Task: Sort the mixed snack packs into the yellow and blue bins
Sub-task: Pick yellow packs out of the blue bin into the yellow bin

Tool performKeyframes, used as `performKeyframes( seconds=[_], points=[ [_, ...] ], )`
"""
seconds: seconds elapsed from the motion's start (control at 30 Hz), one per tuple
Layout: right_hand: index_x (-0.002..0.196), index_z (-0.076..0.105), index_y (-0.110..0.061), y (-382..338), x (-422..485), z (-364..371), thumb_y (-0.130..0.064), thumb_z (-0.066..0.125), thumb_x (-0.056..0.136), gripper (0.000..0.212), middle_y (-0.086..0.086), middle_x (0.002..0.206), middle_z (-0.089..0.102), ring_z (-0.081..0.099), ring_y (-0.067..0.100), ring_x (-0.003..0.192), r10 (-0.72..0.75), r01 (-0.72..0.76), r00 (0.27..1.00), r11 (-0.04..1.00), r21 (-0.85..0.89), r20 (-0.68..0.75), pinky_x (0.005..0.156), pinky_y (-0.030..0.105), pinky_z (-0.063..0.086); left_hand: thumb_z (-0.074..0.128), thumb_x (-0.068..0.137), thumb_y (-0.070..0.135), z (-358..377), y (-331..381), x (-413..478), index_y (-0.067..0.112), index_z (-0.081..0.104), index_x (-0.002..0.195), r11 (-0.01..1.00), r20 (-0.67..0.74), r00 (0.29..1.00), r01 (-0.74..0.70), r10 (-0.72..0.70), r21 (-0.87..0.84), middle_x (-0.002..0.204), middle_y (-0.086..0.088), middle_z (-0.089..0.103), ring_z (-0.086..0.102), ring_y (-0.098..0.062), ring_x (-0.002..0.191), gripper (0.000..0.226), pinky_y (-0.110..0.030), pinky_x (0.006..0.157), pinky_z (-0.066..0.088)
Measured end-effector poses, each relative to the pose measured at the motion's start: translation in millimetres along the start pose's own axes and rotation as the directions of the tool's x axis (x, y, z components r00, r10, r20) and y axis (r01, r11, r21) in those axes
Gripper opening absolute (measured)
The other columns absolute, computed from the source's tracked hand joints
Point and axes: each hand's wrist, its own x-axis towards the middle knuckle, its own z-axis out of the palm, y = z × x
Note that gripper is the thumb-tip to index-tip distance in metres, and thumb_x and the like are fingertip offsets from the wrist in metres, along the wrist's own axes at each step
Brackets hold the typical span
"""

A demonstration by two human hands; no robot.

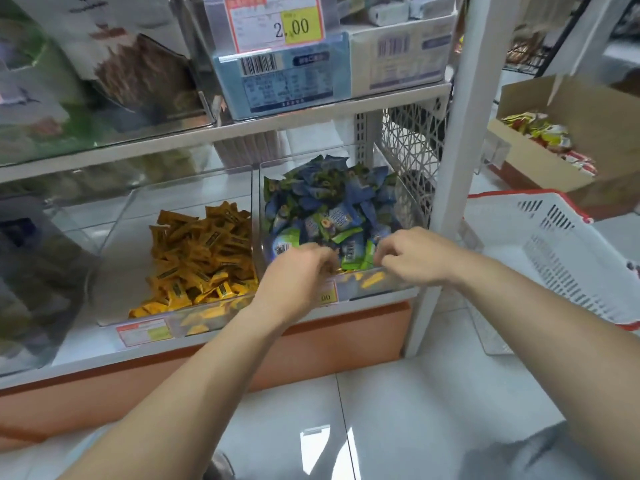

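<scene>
Left hand (301, 268) and right hand (412, 258) are both curled into the front edge of the blue bin (403, 202), grip contents unclear; risk: stray yellow packs (372, 280) buried under blue packs (332, 199) get missed, or blue ones ride along into the yellow bin (121, 237).

A price tag (277, 26) standing above the pale blue box (284, 77) reads "2.00" on its yellow patch. A smaller price tag (327, 297) on the front of the blue bin (398, 284) shows only ".00", the rest covered. The box's barcode and small print are too blurred to read
</scene>
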Motion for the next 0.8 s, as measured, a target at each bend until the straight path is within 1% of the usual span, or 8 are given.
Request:
performKeyframes(
  seconds=[0.1,0.17,0.23,0.33,0.4,0.53,0.63,0.8],
  points=[
    [0.108,0.069,-0.024,0.8,4.7,0.7,-0.032,0.045,0.09,0.031,-0.001,0.107,0.069,0.061,0.023,0.1,0.011,-0.011,0.996,1.0,-0.004,0.093,0.083,0.036,0.05,0.048,0.091,0.035,-0.7,4.4,5.5,0.025,0.067,0.107,0.999,0.108,0.994,0.039,-0.037,-0.016,0.108,0.004,0.069,0.062,-0.019,0.098,0.026,-0.037,0.08,0.053],
    [0.11,0.064,-0.032,0.1,7.9,1.4,-0.041,0.045,0.086,0.032,-0.008,0.1,0.062,0.058,0.018,0.094,-0.001,0.002,0.991,1.0,-0.002,0.135,0.078,0.033,0.046,0.046,0.082,0.051,-0.3,8.5,10.2,0.028,0.062,0.113,0.997,0.19,0.98,0.041,-0.051,0.058,0.107,0.003,0.069,0.062,-0.021,0.098,0.042,-0.036,0.079,0.052],
    [0.112,0.057,-0.037,-1.3,10.2,5.4,-0.049,0.048,0.085,0.031,-0.01,0.096,0.059,0.056,0.019,0.089,-0.021,0.034,0.987,0.996,-0.084,0.156,0.076,0.035,0.047,0.051,0.078,0.054,3.5,9.5,11.6,0.026,0.056,0.124,0.99,0.277,0.96,0.003,-0.042,0.139,0.109,-0.002,0.068,0.061,-0.024,0.1,0.054,-0.037,0.081,0.053],
    [0.104,0.047,-0.037,-4.9,10.7,13.8,-0.053,0.046,0.079,0.03,-0.012,0.083,0.053,0.054,0.021,0.082,-0.034,0.054,0.985,0.991,-0.119,0.169,0.065,0.035,0.042,0.059,0.077,0.051,8.1,3.8,11.9,0.022,0.045,0.134,0.993,0.351,0.935,0.021,-0.06,0.115,0.117,-0.003,0.066,0.062,-0.025,0.103,0.065,-0.039,0.085,0.053],
    [0.105,0.047,-0.035,-6.2,11.8,13.2,-0.052,0.046,0.078,0.032,-0.01,0.085,0.053,0.054,0.021,0.082,-0.03,0.054,0.981,0.991,-0.122,0.193,0.063,0.034,0.041,0.065,0.077,0.048,8.5,0.8,13.1,0.025,0.047,0.132,0.998,0.336,0.94,0.032,-0.052,0.063,0.121,0.002,0.067,0.063,-0.022,0.107,0.062,-0.037,0.088,0.053],
    [0.11,0.054,-0.032,-7.7,16.2,10.6,-0.048,0.053,0.084,0.031,-0.009,0.088,0.056,0.052,0.015,0.076,-0.045,0.092,0.973,0.975,-0.2,0.228,0.058,0.03,0.039,0.075,0.072,0.044,4.9,-1.3,15.3,0.031,0.056,0.119,0.996,0.286,0.955,0.086,-0.072,-0.037,0.111,0.013,0.068,0.064,-0.011,0.1,0.052,-0.028,0.084,0.051],
    [0.106,0.059,-0.025,-10.9,20.1,11.9,-0.051,0.053,0.072,0.043,-0.002,0.089,0.063,0.059,0.022,0.079,-0.015,0.072,0.967,0.974,-0.213,0.255,0.06,0.032,0.044,0.077,0.073,0.044,4.4,-1.0,15.8,0.028,0.055,0.119,0.998,0.297,0.954,0.06,-0.049,-0.03,0.109,0.01,0.065,0.061,-0.013,0.099,0.054,-0.029,0.083,0.049],
    [0.101,0.064,-0.027,-7.4,22.4,12.2,-0.032,0.061,0.075,0.027,-0.009,0.083,0.061,0.057,0.017,0.076,-0.044,0.071,0.977,0.99,-0.126,0.206,0.062,0.03,0.047,0.077,0.078,0.038,-7.3,-5.2,20.2,0.029,0.066,0.115,0.996,0.391,0.92,0.038,-0.003,-0.081,0.109,0.01,0.067,0.06,-0.012,0.1,0.039,-0.029,0.083,0.048]
  ],
)
